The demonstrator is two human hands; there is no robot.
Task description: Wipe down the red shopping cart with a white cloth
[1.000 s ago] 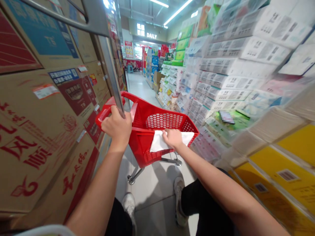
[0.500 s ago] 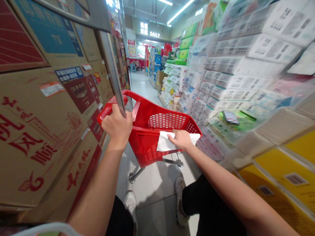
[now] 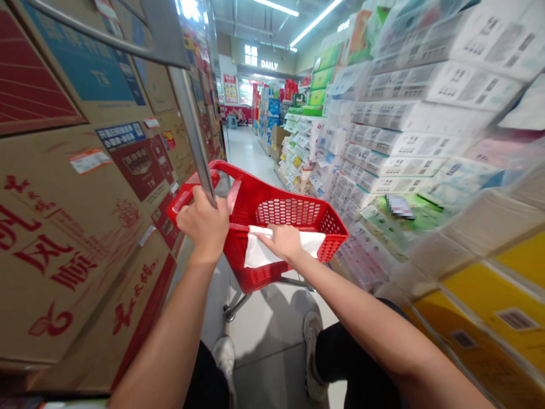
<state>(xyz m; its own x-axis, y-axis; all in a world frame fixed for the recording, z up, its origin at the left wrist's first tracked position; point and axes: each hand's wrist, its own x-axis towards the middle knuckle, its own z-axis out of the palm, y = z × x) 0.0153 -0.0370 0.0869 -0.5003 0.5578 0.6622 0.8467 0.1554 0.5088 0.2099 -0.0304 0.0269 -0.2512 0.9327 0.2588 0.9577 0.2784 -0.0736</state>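
My left hand (image 3: 203,223) is closed round the lower end of a metal pole (image 3: 196,125), beside the red handle (image 3: 181,201) of a shopping cart. My right hand (image 3: 284,241) grips a white cloth (image 3: 259,253) draped over the near rim of the cart's red plastic basket (image 3: 298,213). Its fingers curl over the rim with the cloth beneath them, and the thumb lies on the near side. Both flanks of the basket have punched holes. A pink flap (image 3: 234,197) shows near the handle end.
Stacked cartons (image 3: 55,244) rise close on the left. White tissue packs (image 3: 426,122) and yellow packages (image 3: 464,324) are piled on the right. A grey metal frame (image 3: 164,34) overhangs at upper left. The tiled aisle (image 3: 251,150) runs ahead, with a blue stool (image 3: 232,121) far off.
My right hand has slid left along the basket rim, carrying the white cloth toward the handle end. My left hand has stayed at the pole.
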